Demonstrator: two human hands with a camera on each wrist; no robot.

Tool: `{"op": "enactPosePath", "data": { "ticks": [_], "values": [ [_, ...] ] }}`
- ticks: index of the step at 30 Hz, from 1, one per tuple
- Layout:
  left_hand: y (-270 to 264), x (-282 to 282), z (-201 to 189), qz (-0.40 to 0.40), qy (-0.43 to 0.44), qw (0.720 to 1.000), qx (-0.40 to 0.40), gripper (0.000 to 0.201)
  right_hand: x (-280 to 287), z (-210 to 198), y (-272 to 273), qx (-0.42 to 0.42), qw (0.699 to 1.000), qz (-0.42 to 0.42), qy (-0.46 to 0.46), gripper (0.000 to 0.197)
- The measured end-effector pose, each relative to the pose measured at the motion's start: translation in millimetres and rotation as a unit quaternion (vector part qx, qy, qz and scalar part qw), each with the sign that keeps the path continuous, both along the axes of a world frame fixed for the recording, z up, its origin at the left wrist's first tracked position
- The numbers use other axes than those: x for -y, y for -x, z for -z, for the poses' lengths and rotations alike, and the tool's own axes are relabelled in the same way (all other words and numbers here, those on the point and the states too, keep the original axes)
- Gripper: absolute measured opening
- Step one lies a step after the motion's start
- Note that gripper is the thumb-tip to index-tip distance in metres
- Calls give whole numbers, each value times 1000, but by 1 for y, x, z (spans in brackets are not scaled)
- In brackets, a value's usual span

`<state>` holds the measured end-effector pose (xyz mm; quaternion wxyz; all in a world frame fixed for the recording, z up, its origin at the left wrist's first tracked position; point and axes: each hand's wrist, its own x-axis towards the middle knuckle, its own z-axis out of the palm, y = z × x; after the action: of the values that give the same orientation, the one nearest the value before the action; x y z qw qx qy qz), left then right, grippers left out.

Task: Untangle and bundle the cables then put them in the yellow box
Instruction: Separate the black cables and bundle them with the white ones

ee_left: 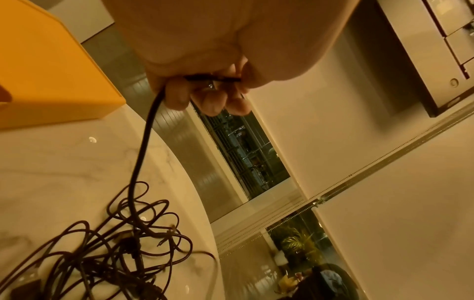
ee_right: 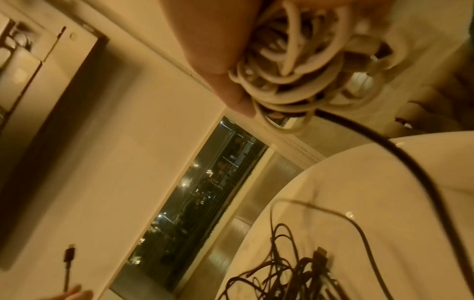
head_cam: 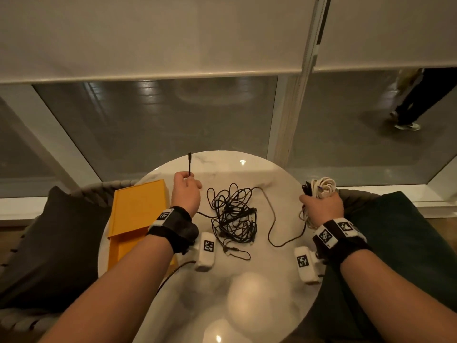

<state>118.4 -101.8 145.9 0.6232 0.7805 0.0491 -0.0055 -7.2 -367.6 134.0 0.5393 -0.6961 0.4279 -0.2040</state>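
Cables: black tangle [head_cam: 233, 216] at table [head_cam: 272, 293] centre, apart from yellow box [head_cam: 138, 206] at left edge. Left hand [head_cam: 186, 191] pinches black plug end [head_cam: 189, 164]; right hand [head_cam: 321, 207] clenches white coil [ee_right: 295, 67] (some black strands too). Draw plug end out slowly, stop at snags.

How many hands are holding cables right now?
2. The left hand pinches a black cable end beside the yellow box; the right hand grips a white cable bundle at the table's right edge.
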Motion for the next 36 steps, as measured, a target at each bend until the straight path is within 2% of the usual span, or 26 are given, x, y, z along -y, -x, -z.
{"op": "enactPosePath", "data": {
  "ticks": [2,4,6,9,11,14,17,20,23,27,29,33,36],
  "values": [
    [6,-1,0,42,-5,999,0,20,-17,-5,1,79,996,-42,-17,31],
    [20,5,-1,106,-17,994,1,18,-40,-11,0,116,986,-116,-36,21],
    [37,15,-5,179,-13,984,6,16,-62,-17,-4,152,970,-170,-84,20],
    [57,28,-10,259,-2,966,18,16,-88,-24,-12,204,947,-205,-143,17],
    [63,32,-9,290,-35,955,46,24,-97,-25,-15,229,932,-214,-184,18],
    [69,31,-8,294,-107,943,115,39,-104,-23,-15,243,921,-207,-222,29],
    [72,29,-9,324,-139,924,149,49,-104,-21,-15,247,919,-173,-254,29],
    [74,31,-10,352,-181,897,200,51,-103,-20,-15,260,907,-142,-298,32],
    [73,36,-8,355,-174,894,211,50,-100,-19,-13,270,893,-129,-336,41],
    [72,39,-10,376,-204,877,218,51,-91,-19,-9,277,893,-131,-329,34],
    [71,40,-13,380,-204,878,208,49,-86,-18,-7,276,895,-130,-327,32],
    [75,46,-12,347,-155,907,182,50,-75,-22,-1,275,884,-143,-350,28],
    [80,49,-5,335,-161,914,162,76,-57,-34,1,280,856,-155,-407,9]
  ]
}}
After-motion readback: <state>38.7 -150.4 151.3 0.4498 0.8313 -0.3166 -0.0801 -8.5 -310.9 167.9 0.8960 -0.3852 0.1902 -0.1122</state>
